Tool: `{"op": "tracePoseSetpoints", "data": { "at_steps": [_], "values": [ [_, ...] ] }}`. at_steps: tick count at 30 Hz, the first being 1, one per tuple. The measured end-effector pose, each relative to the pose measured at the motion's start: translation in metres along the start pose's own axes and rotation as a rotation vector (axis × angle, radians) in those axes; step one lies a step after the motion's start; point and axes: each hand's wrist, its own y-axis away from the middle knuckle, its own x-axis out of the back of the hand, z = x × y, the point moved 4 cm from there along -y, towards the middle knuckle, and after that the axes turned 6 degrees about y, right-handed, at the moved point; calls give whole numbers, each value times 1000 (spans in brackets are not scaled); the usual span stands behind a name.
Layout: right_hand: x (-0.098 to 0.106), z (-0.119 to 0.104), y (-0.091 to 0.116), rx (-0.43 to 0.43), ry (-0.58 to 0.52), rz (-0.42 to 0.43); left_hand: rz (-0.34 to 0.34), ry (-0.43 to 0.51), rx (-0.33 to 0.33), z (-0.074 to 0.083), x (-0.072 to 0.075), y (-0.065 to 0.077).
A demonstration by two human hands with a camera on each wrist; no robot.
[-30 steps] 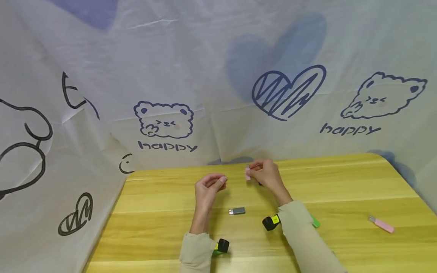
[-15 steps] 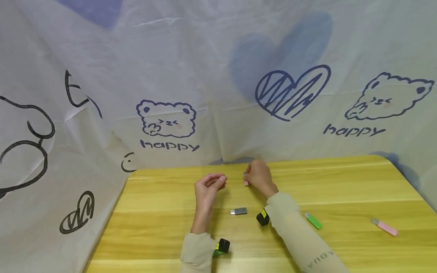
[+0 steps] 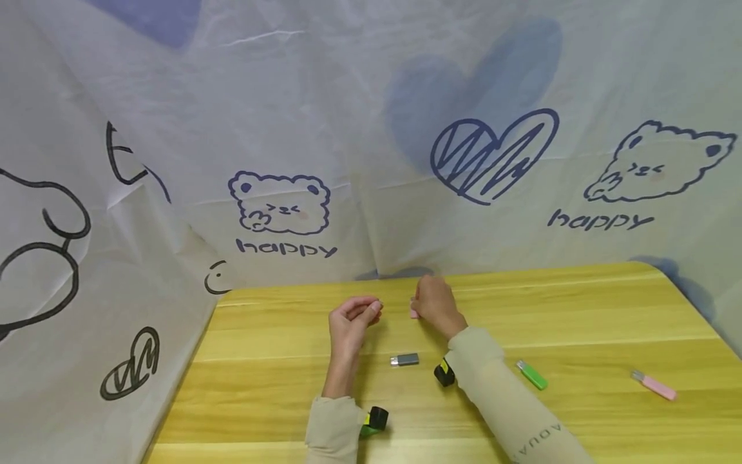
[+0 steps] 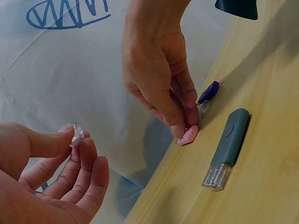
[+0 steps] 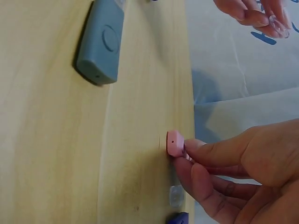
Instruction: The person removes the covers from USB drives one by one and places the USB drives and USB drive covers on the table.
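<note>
My left hand pinches a small clear plastic cap between thumb and fingers, above the table. To its right, near the table's back edge, my right hand pinches a pink USB stick. The stick is low at the tabletop, and the fingers hide most of it. Behind that hand lies a dark blue stick with a clear cap, hidden in the head view. A dark grey-green USB stick with its clear cap on lies between the forearms.
On the right of the wooden table lie a green USB stick and a second pink one. A printed white cloth hangs right behind the back edge. Both wrists carry small black cameras.
The right hand has moved left and down with the pink stick, turning so its back covers more of it. The green stick has come out from under the right sleeve. The left hand stays put.
</note>
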Motion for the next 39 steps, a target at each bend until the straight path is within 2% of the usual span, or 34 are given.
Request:
{"op": "tracePoseSetpoints", "data": {
  "at_steps": [5, 11, 17, 22, 30, 33, 39],
  "values": [
    [9, 3, 8, -5, -24, 26, -31, -38, 11, -4, -1, 0],
    [32, 4, 32, 4, -119, 47, -29, -91, 18, -9, 4, -2],
    [63, 6, 62, 21, -169, 64, -69, -205, -38, -9, 1, -3],
    [84, 13, 88, 26, -185, 62, -114, -339, -62, -9, -5, -6],
    [109, 36, 117, 4, -210, 75, -249, -713, -160, -9, -23, -25],
    [113, 43, 124, -16, -215, 68, -265, -772, -143, -12, -28, -34],
    [118, 56, 130, -43, -218, 48, -299, -826, -124, -22, -31, -48]
  ]
}}
